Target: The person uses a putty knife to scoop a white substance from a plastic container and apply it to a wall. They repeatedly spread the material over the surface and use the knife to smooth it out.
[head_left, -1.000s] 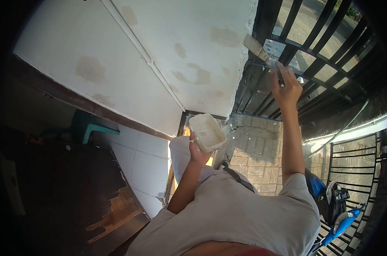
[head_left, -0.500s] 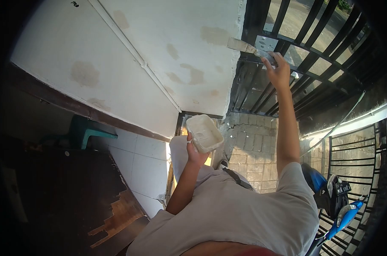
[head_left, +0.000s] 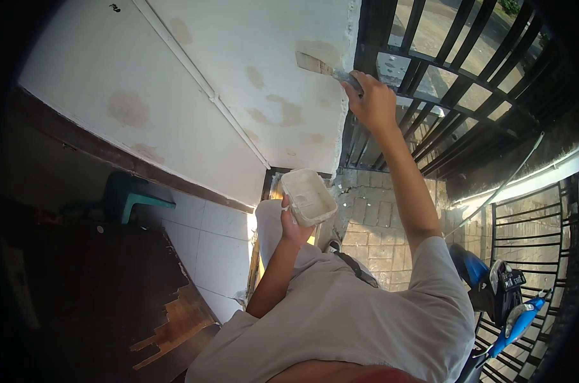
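Note:
My right hand [head_left: 373, 102] is wrapped round the handle of a putty knife [head_left: 316, 63], up by the wall's right edge. Its broad blade points left and overlaps a beige filler patch on the white wall [head_left: 229, 38]. Lower down, in front of my body, my left hand [head_left: 294, 228] grips a square plastic tub [head_left: 310, 196] by its side. The tub is tilted toward me, and pale filler coats its inside. Several more beige patches [head_left: 127, 110] mark the wall.
A black metal gate [head_left: 423, 57] stands right beside the wall's edge. A thin pipe [head_left: 181, 54] runs down the wall. At left are a green plastic chair [head_left: 133, 199] and a dark wooden panel [head_left: 111, 293]. A blue motorcycle [head_left: 519, 319] is at lower right, over brick paving [head_left: 372, 210].
My right hand has moved left with the putty knife, from in front of the gate to the wall's edge, bringing the blade over the patch. My left hand and the tub have hardly moved.

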Motion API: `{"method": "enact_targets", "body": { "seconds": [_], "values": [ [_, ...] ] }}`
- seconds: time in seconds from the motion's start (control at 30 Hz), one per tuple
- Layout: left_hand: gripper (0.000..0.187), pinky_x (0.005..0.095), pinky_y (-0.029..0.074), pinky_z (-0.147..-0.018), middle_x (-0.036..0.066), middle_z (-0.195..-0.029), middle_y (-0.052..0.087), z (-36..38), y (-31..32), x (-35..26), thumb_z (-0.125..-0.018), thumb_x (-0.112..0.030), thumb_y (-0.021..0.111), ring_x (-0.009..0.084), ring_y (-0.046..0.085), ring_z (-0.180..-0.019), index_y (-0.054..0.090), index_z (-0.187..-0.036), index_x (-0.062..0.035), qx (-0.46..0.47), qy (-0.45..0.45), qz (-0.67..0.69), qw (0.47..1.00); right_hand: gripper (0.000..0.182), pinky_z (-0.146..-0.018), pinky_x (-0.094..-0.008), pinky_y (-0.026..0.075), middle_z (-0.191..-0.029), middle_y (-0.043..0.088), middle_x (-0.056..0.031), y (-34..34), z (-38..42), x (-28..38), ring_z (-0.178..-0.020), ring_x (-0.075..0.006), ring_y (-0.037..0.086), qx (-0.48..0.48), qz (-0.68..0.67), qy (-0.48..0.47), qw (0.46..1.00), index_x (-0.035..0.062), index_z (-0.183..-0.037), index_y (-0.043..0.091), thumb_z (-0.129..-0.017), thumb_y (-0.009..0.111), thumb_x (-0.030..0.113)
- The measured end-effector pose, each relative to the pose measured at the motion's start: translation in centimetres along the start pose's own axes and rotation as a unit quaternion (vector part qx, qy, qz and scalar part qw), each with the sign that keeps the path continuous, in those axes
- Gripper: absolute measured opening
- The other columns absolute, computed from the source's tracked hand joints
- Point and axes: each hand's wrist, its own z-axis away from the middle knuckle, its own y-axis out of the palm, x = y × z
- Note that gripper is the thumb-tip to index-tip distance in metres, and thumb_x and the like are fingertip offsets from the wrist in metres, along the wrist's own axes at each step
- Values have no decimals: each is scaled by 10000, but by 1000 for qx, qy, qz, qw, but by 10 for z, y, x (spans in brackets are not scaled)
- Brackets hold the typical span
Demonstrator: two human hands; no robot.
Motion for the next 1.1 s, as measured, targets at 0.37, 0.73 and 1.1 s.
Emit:
{"method": "enact_targets", "body": {
  "seconds": [0.37, 0.73, 1.1],
  "values": [
    [759, 584, 399, -1126, 80, -1521, 479, 11, 18, 0, -987, -684, 431, 328, 474, -1391, 399, -1546, -171, 37, -6, 36, 999, 326, -637, -416, 558, -917, 740, -150, -66, 34, -35, -733, -353, 716, -72, -33, 27, 996, 35, -1120, 726, -902, 754, 276],
    [745, 574, 384, -1141, 84, -1521, 478, 6, 25, -1, -999, -671, 416, 327, 472, -1390, 397, -1547, -166, 20, -11, 16, 1000, 334, -704, -435, 559, -946, 737, -164, -20, -1, -38, -809, -366, 716, -32, -10, 35, 999, 55, -1135, 730, -909, 733, 301],
    [759, 702, 425, -1047, 87, -1509, 482, -4, 22, 2, -976, -701, 420, 372, 491, -1365, 406, -1538, -191, 12, -14, -10, 1000, 327, -695, -416, 556, -966, 740, -151, -29, 0, -18, -781, -355, 710, 8, -90, 1, 996, 66, -1129, 740, -911, 738, 310]
  ]
}}
